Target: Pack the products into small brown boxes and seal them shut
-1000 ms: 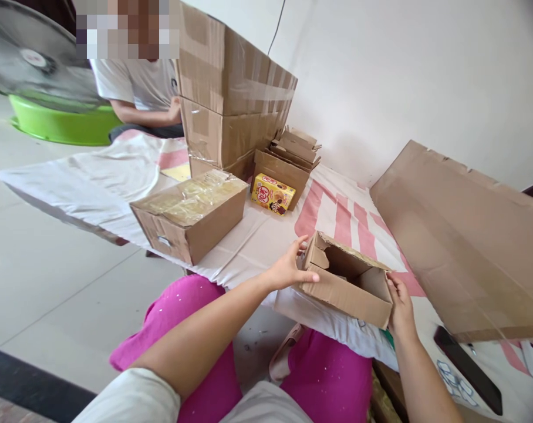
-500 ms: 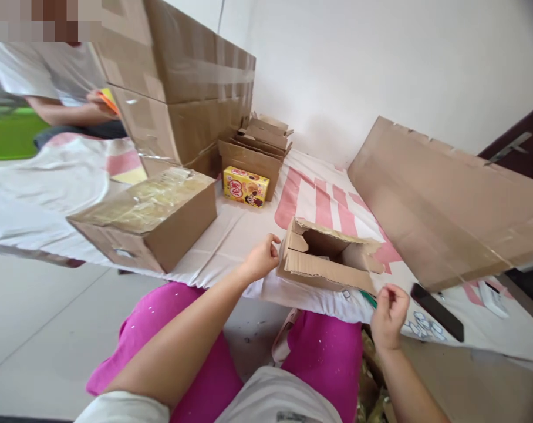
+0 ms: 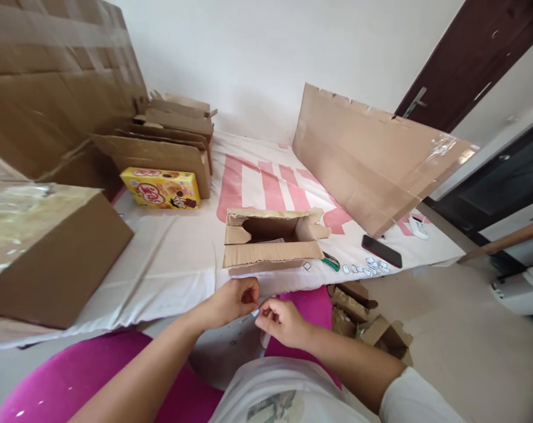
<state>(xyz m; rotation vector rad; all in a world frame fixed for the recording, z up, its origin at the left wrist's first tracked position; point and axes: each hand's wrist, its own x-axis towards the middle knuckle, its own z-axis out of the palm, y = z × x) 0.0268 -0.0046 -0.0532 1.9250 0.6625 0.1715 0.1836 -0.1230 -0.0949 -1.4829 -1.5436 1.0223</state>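
Note:
My left hand [image 3: 238,302] and my right hand [image 3: 284,322] meet in front of the table edge, above my lap. Both are closed in a pinch, fingertips nearly touching. A small pale blue-white piece [image 3: 255,312] shows between them; it is too small to name. Just beyond stands an open cardboard box [image 3: 273,255] with torn flaps, its inside partly visible. Beside its right corner lies a green-handled cutter [image 3: 331,262]. Several small white pieces with dark outlines [image 3: 372,267] are scattered right of it.
A phone [image 3: 381,251] lies near the table's right edge, below a large cardboard sheet [image 3: 372,158]. To the left are a yellow snack box [image 3: 163,189], flattened cartons [image 3: 161,154] and a taped carton [image 3: 68,252]. Torn cardboard [image 3: 387,336] lies on the floor.
My hands have left the two ends of the open box and come together near the table edge, with the small piece between them. The view has turned right; the other person is out of sight.

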